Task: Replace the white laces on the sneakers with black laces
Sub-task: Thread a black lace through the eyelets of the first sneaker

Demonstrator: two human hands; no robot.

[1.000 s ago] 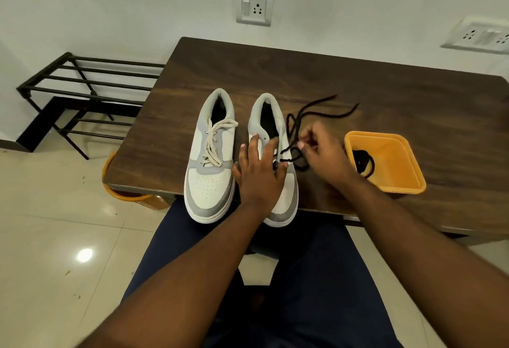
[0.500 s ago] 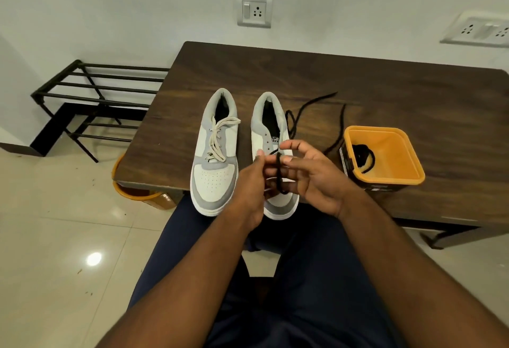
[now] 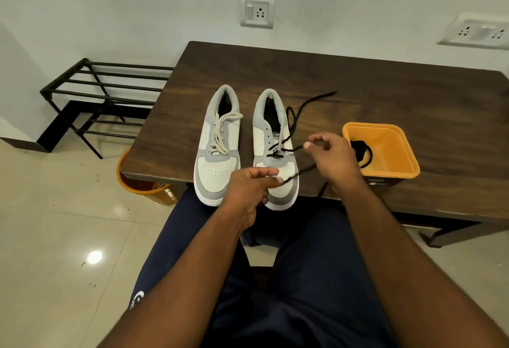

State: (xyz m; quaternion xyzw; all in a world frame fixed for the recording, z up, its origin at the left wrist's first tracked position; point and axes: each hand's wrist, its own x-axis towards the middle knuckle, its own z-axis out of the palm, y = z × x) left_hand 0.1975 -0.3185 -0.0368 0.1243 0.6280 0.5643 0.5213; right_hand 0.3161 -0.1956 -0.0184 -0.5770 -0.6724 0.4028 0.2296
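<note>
Two white-and-grey sneakers stand side by side at the front edge of the dark wooden table. The left sneaker still carries a white lace. The right sneaker has a black lace threaded through its lowest eyelets, its loose length trailing back over the table. My left hand pinches one end of the black lace over the right sneaker's toe. My right hand pinches the other strand just right of that sneaker.
An orange tub with another black lace coiled inside stands right of my right hand. An orange bucket sits on the floor under the table's left corner. A black metal rack stands at the left wall.
My hands have moved apart from over the right sneaker's toe, drawing the black lace taut through the lowest eyelets. The right hand went right and up, the left stayed low.
</note>
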